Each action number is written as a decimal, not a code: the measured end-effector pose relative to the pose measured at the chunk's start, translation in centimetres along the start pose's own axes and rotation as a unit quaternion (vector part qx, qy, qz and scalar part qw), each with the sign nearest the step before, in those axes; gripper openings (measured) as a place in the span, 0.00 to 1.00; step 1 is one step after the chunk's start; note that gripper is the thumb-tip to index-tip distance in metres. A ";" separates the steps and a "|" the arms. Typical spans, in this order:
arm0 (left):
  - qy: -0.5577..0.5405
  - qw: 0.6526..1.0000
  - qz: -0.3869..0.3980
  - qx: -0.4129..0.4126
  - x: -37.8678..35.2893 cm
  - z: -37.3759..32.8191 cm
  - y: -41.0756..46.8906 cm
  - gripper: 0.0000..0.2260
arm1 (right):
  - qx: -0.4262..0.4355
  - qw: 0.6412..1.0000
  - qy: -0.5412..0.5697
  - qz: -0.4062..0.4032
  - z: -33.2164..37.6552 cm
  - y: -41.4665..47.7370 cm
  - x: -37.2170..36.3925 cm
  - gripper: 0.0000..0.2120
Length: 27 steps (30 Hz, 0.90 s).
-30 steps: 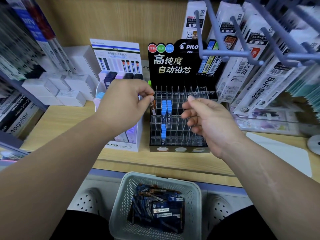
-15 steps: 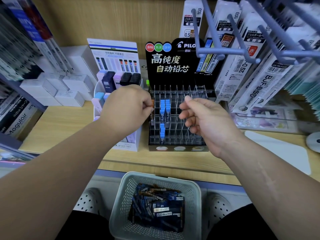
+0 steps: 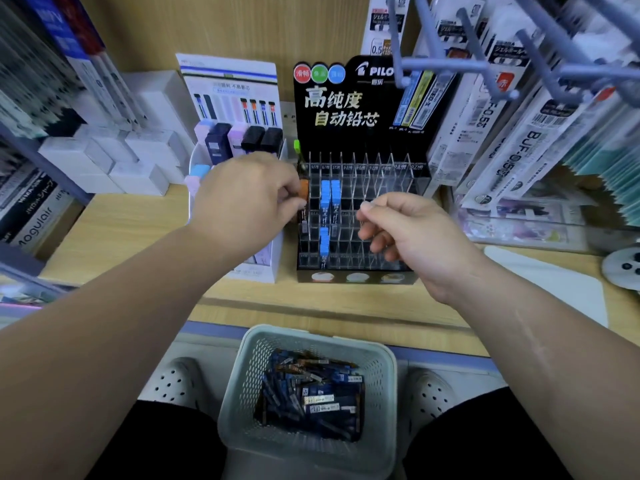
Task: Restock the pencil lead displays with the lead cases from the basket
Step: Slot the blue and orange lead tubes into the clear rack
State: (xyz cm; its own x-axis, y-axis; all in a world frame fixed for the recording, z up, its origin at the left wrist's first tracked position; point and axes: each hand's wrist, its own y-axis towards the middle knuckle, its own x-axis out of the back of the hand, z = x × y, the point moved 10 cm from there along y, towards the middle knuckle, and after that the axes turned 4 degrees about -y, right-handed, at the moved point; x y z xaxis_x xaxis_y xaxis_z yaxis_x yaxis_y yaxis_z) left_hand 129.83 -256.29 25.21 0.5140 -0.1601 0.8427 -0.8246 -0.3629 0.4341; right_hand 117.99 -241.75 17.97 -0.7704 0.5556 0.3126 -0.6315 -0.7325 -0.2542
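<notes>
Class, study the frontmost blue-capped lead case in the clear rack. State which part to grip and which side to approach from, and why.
Probably pinch the front lead case by its blue cap, coming from above. It stands upright in a narrow slot of the clear rack, whose dividers wall in its body, leaving only the cap free.
</notes>
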 end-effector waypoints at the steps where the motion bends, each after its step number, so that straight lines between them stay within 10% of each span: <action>1: -0.002 1.000 -0.002 -0.008 0.4 -0.2 -0.4 0.06 | 0.018 0.999 -0.028 0.013 0.2 -0.3 0.0 0.09; 10: -0.055 0.983 0.117 0.128 -2.2 4.6 -13.5 0.12 | -0.011 0.915 -0.286 0.286 -9.6 -5.8 -7.5 0.05; 17: 0.012 0.844 0.410 0.346 -12.6 14.1 -29.4 0.18 | -0.138 0.853 -0.384 0.325 -23.5 -4.9 -13.5 0.24; 27: -0.161 0.806 0.338 0.459 -18.9 14.9 -34.9 0.06 | -0.190 0.844 -0.424 0.268 -31.0 -3.6 -17.4 0.37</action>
State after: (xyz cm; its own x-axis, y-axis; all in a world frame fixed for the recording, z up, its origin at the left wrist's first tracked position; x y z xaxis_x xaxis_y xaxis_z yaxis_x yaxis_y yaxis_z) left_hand 152.47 -254.30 -10.60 0.1776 -0.7824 0.5968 -0.4968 -0.5948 -0.6319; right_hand 130.95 -236.55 -14.94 -0.7159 -0.4148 0.5616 -0.3195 -0.5206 -0.7918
